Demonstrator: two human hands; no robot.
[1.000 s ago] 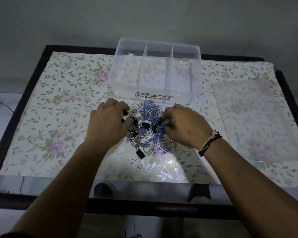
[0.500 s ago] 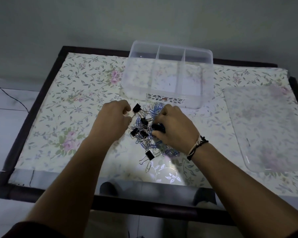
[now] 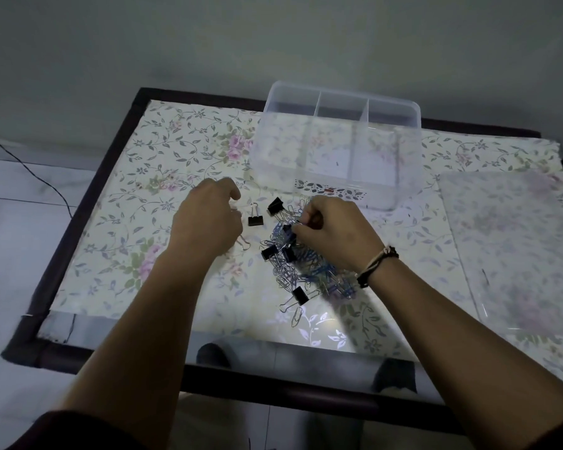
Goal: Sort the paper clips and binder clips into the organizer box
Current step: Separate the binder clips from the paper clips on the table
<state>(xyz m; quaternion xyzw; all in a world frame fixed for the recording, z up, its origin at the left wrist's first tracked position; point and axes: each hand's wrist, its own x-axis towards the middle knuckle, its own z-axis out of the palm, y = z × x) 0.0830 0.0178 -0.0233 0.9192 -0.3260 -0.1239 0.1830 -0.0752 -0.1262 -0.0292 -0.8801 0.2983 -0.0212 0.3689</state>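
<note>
Since the earlier frame one binder clip (image 3: 255, 219) was drawn left from the pile (image 3: 301, 264), just beside the curled left hand (image 3: 205, 219), while wire is pinched by the right hand (image 3: 330, 230).

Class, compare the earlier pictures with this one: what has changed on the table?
The left hand drew leftward off the clip pile, leaving a black binder clip lying apart. The right hand keeps picking at the pile. The clear three-compartment organizer box remains empty.

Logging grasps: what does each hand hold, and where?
Right hand pinches something at the clip pile, which part unclear. Left hand: curled, contents hidden.
</note>
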